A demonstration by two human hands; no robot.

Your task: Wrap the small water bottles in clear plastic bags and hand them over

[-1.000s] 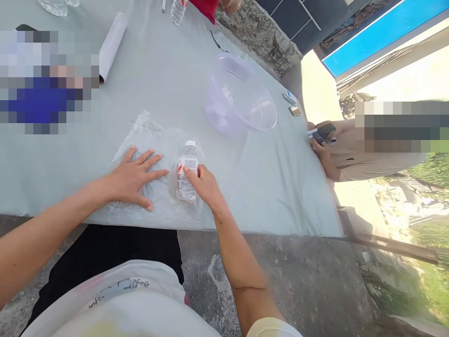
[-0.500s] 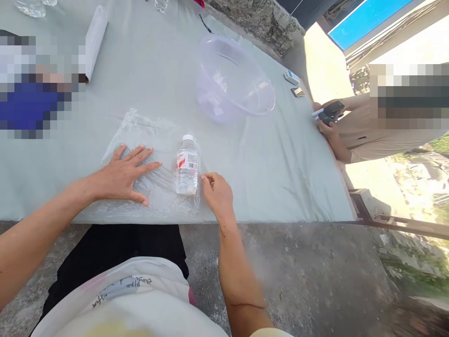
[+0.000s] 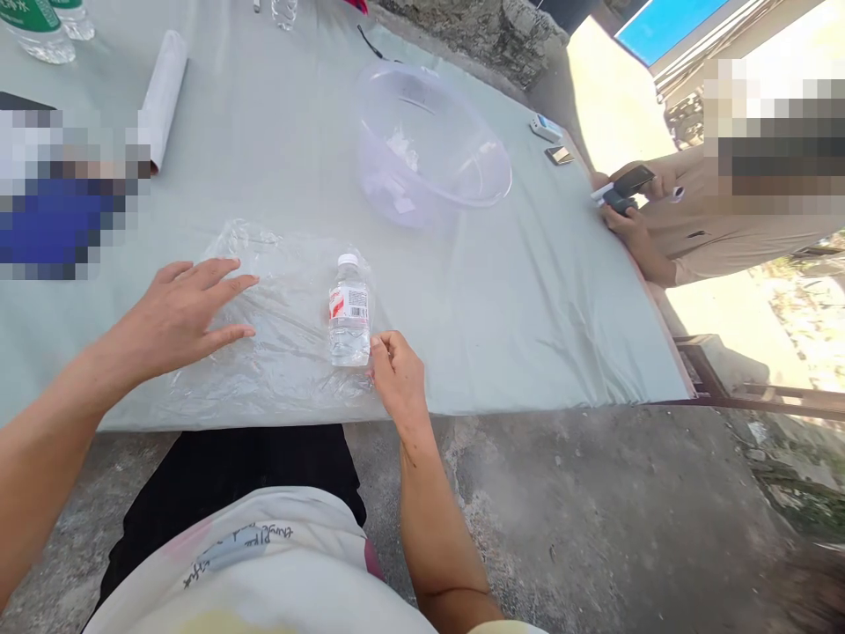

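Observation:
A sheet of clear plastic film point(image 3: 283, 352) lies wrinkled on the table near its front edge. On the film's right part lies a small water bottle point(image 3: 349, 313) with a white cap and a red-and-white label, cap pointing away from me. My left hand point(image 3: 188, 313) is over the film's left part, fingers spread, holding nothing. Just right of the bottle's base, my right hand point(image 3: 398, 370) pinches the right edge of the film between thumb and forefinger.
A clear purple basin point(image 3: 432, 141) stands tilted-looking at the back. A white roll point(image 3: 164, 101) and large water bottles point(image 3: 43, 31) are at the left, beside a blurred person. At the right, another person's hands point(image 3: 630, 198) hold dark devices near a phone point(image 3: 559, 156).
My left hand has moved left and appears lifted off the film, where it was pressed flat. The right hand stays at the film's edge, now closer to the bottle.

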